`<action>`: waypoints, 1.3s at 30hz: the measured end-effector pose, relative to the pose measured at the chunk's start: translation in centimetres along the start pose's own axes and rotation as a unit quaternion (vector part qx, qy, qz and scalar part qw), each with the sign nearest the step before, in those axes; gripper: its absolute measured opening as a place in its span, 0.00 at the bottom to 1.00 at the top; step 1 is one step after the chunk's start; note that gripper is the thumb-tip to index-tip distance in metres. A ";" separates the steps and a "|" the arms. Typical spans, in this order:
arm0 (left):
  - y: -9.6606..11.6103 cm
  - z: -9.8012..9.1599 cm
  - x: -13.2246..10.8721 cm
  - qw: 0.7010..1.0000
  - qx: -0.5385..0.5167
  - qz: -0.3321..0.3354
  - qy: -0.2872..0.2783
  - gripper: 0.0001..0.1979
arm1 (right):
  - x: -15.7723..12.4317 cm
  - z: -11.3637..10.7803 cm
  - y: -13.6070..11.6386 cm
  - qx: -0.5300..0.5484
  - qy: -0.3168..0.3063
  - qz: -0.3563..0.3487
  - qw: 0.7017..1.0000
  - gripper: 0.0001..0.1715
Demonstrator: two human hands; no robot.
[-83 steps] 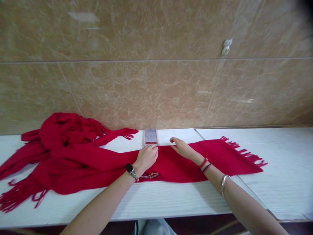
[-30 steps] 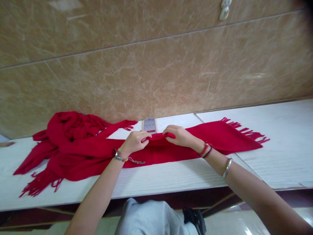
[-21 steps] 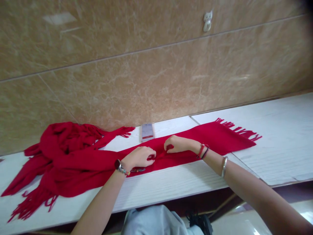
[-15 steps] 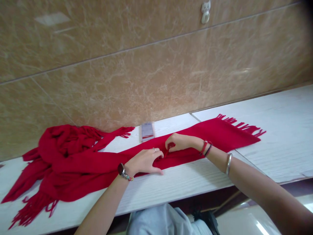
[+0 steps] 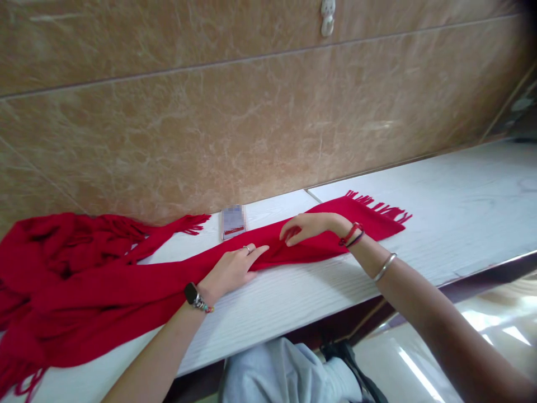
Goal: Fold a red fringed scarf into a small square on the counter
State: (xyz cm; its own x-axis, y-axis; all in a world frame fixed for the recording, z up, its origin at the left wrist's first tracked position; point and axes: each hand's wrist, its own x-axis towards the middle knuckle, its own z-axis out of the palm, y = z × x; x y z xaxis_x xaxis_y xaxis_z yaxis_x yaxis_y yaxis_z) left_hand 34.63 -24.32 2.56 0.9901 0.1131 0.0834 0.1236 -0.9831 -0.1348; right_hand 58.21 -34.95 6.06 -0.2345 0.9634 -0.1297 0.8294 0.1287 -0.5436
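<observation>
Across the middle of the frame, a red fringed scarf (image 5: 274, 253) lies along a white wood-grain counter (image 5: 243, 330), its long axis climbing from lower left to right of centre. Both hands are on its flattened stretch, so the cloth is directly under the fingers. Left hand (image 5: 232, 271): index extended along the strip toward the right, thumb spread apart at the near edge, spacing wide; no cloth seen gripped. Right hand (image 5: 304, 228): fingers curled downward, thumb close to them, red cloth visible in the hollow; cannot tell whether a fold is pinched. A lengthwise crease runs under and beside the right fingertips. The two sets of fingertips are near each other but apart. Right hand is the nearer to the flat end with its fringe (image 5: 380, 207), right of centre; left hand is the nearer to the bunched red cloth (image 5: 62, 240) at the left edge. Not clear whether that bundle is one piece with the strip. A smartphone (image 5: 233, 218), screen up, lies at the strip's far edge, just above the left hand in frame; contact with cloth uncertain. Marbled wall tile (image 5: 201, 140) fills the background.
</observation>
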 end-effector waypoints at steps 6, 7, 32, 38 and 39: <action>2.3 0.8 2.0 0.997 0.010 0.022 0.067 0.27 | -4.6 -0.6 1.9 -0.051 0.042 -0.012 0.998 0.24; 2.9 0.8 2.6 0.997 0.007 0.028 0.076 0.27 | -5.1 -0.6 2.5 -0.060 0.060 -0.022 0.996 0.24; 0.9 0.8 7.6 0.944 -0.270 -0.078 0.172 0.06 | -7.5 -1.5 6.4 0.030 0.140 -0.075 0.987 0.28; 1.5 0.7 7.8 0.925 -0.321 -0.099 0.179 0.04 | -7.5 -0.5 4.9 -0.084 0.146 -0.080 0.983 0.34; 1.6 0.5 7.8 0.925 -0.311 -0.106 0.189 0.04 | -7.5 -0.3 4.7 -0.100 0.145 -0.081 0.981 0.32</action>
State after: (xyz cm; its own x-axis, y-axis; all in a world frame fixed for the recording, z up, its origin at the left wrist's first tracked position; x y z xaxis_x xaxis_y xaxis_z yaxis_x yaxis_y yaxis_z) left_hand 42.56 -24.94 2.48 0.8396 0.3693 0.3984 0.1329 -0.8507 0.5085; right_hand 63.98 -41.51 4.71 -0.2411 0.9493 0.2018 0.8834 0.3008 -0.3594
